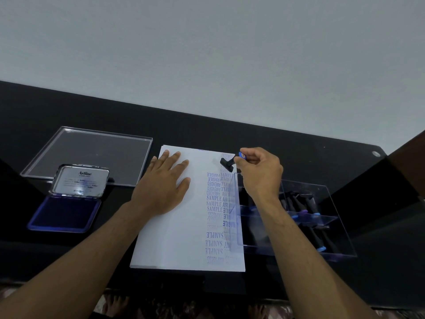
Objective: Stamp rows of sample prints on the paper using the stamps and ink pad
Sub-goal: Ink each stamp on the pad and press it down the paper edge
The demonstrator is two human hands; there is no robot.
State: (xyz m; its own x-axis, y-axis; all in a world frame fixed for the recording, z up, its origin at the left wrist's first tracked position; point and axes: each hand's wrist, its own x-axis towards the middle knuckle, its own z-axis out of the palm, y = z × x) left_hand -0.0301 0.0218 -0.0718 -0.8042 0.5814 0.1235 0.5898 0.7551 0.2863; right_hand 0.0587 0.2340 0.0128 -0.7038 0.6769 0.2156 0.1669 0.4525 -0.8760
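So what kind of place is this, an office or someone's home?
Probably a desk at an office or home; it is hard to say which. A dark table against a plain wall holds an open ink pad, stamped paper and a clear box of stamps.

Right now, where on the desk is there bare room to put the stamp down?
Bare desk beyond the paper, between lid and right hand. Crowded right of the paper: stamp box.
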